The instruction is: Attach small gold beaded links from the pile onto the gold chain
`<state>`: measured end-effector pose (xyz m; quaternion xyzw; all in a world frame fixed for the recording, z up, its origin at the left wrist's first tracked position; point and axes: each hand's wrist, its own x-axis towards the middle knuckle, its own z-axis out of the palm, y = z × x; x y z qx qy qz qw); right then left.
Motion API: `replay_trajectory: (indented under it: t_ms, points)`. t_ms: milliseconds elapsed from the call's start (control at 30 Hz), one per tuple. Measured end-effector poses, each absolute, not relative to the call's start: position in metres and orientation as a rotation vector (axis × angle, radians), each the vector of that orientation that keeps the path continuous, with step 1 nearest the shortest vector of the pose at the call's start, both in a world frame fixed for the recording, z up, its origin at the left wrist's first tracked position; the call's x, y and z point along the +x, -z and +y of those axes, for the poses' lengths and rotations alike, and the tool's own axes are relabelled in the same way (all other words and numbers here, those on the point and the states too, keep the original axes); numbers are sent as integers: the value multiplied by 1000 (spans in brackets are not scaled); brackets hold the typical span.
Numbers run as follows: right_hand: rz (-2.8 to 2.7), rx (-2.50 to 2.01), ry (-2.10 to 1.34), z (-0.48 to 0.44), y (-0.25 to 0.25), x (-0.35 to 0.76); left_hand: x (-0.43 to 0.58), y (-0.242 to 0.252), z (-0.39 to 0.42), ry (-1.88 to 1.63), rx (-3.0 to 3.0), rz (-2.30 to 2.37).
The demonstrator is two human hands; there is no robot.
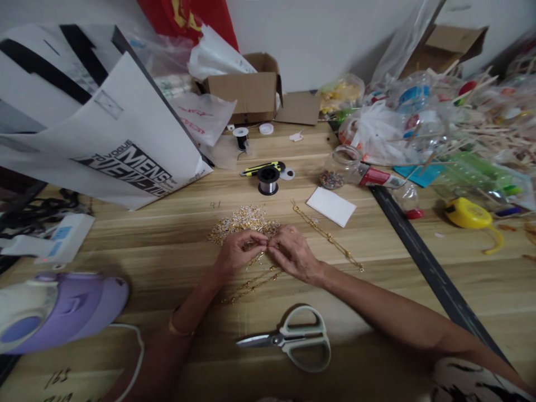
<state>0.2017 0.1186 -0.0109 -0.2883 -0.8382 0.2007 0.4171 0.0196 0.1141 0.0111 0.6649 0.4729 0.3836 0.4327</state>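
My left hand (239, 251) and my right hand (294, 252) meet at the fingertips in the middle of the table. Both are pinched closed, and what lies between the fingers is too small to make out. Just behind them spreads a heap of gold and clear beads (238, 220). Below the hands, a gold chain (251, 287) runs down to the left from near my right fingers. A second gold chain (329, 237) lies stretched out on the wood to the right. Scissors (293, 339) with pale handles rest nearer to me, blades pointing left.
Behind the beads stand a spool of silver wire (268, 181), a yellow cutter (262, 168) and a white card (331, 206). A bead jar (341, 167) lies to the right, near a yellow tape measure (469, 213). A purple appliance (79, 307) and a large bag (113, 134) occupy the left.
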Motion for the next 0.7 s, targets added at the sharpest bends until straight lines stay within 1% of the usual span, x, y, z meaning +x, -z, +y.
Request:
replay_trajectory:
  t_ms: [700]
  points:
    - [-2072, -758, -524, 119, 12, 203, 20, -9, 115, -986, 1438, 1156]
